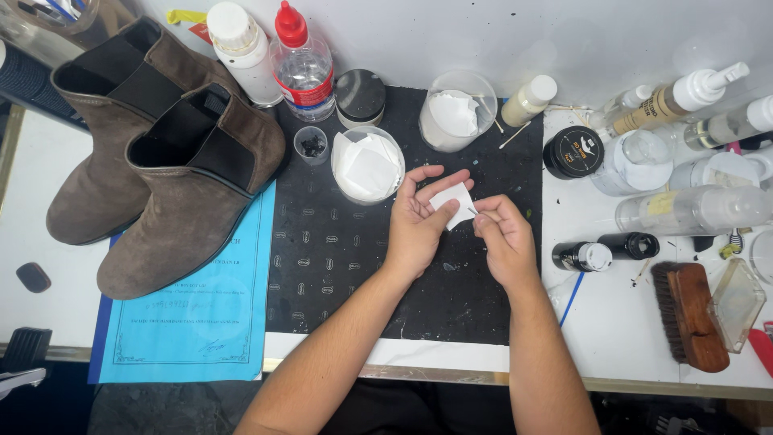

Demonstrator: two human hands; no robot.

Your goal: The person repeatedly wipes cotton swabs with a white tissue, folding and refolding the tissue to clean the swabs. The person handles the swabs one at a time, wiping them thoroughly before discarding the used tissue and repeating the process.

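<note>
Seen from the head camera, a black patterned mat (338, 266) is spread over a white table (628, 322), whose near edge is crossed by both forearms. Bare mat is left below and to the left of the hands; the far and right sides are crowded with bottles and jars, and a wooden brush (694, 316) is laid at the right. Two brown suede boots (153, 169) are stood at the left, partly on a blue paper sheet (201, 314). Above the mat's middle, a small white square pad (453, 203) is held up between the two hands. The left hand (419, 221) is half open, palm up, with the pad pinched between its thumb and fingers. The right hand (503, 238) is curled closed, its fingertips pressed to the pad's right edge around something thin that cannot be made out. The pad looks flat, plain white and slightly tilted. A clear cup of similar white pads (367, 163) is set just left of the hands.
</note>
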